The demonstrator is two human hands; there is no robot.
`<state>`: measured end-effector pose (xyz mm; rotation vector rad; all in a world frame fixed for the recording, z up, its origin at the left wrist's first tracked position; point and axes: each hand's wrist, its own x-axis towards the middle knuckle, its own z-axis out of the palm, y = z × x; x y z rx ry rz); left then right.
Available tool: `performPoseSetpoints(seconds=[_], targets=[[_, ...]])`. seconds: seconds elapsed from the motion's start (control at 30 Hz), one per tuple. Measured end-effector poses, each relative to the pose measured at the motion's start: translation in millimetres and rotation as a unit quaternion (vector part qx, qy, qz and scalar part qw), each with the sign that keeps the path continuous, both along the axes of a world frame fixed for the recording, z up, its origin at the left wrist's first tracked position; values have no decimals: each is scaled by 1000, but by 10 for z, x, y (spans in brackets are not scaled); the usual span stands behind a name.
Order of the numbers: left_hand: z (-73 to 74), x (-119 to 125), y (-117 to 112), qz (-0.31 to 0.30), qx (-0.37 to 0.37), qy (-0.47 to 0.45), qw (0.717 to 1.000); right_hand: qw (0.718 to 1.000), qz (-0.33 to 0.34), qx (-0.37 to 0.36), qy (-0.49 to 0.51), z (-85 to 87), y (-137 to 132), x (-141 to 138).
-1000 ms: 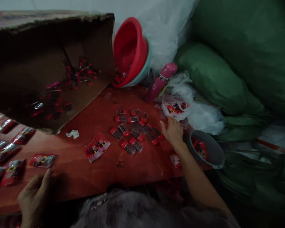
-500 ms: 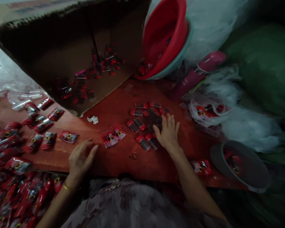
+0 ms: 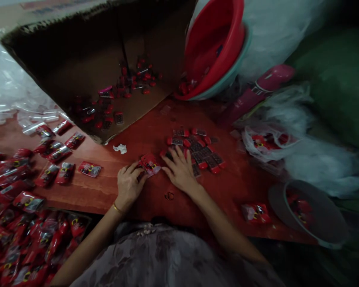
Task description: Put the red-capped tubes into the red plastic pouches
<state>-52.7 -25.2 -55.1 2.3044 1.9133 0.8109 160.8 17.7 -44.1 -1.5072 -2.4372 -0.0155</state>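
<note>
My left hand (image 3: 129, 184) has its fingers curled at the left edge of a few red printed cards (image 3: 151, 164), thumb and fingertips closed on them. To the right, my right hand (image 3: 182, 172) lies with fingers spread over the left side of a cluster of small clear containers with red caps (image 3: 202, 150). Dark contents show through their clear walls. Part of the cluster is hidden under my right fingers. A small dark ring-shaped item (image 3: 169, 195) lies on the red tabletop (image 3: 155, 207) between my wrists.
A cardboard box (image 3: 86, 67) on its side holds more red-capped containers. Red packets (image 3: 26, 201) pile up at left. Behind stand a tilted red basin (image 3: 239, 36) and a pink bottle (image 3: 257, 89). At right are a plastic bag (image 3: 251, 149) and a grey tub (image 3: 323, 239).
My left hand has moved right to the red cards and closed on their edge. My right hand has moved left across the containers, which now sit in a tighter cluster.
</note>
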Motion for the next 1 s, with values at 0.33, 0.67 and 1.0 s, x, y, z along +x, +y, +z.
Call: performPoseSetpoints(seconds=[0.33, 0.67, 1.0], targets=[[179, 174, 183, -37, 2, 50, 998, 999, -3, -33, 13, -183, -161, -355], [59, 195, 251, -59, -30, 73, 995, 999, -8, -26, 36, -193, -216, -363], [121, 172, 254, -101, 17, 42, 994, 986, -80, 7, 146, -32, -244, -222]])
